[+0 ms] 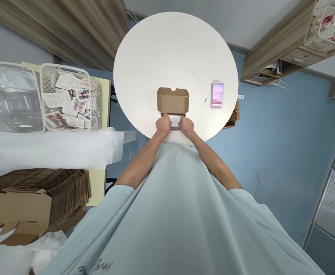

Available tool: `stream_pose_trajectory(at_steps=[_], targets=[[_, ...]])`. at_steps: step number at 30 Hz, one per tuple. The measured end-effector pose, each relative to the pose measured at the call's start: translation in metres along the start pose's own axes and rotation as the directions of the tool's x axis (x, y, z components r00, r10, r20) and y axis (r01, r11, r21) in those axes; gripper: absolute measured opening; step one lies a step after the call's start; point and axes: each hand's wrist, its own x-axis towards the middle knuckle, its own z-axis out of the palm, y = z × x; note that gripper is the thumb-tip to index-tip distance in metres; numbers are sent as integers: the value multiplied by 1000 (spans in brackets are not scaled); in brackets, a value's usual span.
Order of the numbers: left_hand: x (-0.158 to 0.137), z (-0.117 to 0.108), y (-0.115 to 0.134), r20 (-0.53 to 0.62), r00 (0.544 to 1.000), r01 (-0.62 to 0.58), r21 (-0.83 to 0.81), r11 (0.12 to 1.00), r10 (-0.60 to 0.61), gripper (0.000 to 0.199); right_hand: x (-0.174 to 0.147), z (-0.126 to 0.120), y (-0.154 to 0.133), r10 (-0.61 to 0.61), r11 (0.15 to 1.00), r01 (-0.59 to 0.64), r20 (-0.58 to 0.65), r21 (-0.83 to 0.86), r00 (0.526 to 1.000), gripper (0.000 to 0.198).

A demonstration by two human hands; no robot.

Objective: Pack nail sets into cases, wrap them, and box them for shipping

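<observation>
A small brown cardboard box [173, 102] sits near the front edge of the white round table [167, 49], its lid raised on the far side. Inside it lies a white wrapped bundle [175, 121]. My left hand [163, 125] is closed around the left end of the box, and my right hand [186, 126] is closed around the right end. Both thumbs point inward, at the bundle's ends. My fingers hide the box's side walls and part of the bundle.
A phone [217, 94], blurred out, lies on the table's right side. To the left, a side table [100, 187] bears a basket of packets [65, 99], a roll of white wrap [49, 149] and stacked flat cartons [67, 202]. A wooden cabinet [282, 42] stands at the right.
</observation>
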Motion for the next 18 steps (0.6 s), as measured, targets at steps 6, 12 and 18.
stream_pose_trajectory(at_steps=[6, 12, 18], targets=[[-2, -1, 3, -11, 1000, -5, 71, 997, 6, 50, -3, 2, -2, -47, 997, 46, -13, -59, 999, 19], [-4, -21, -20, -132, 991, -28, -84, 996, 17, 36, -9, -23, 12, -60, 995, 69, -120, 70, 991, 28], [39, -51, -41, -317, 945, -59, -410, 910, -82, 59, 15, -57, 33, 28, 913, 117, -345, 391, 938, 41]])
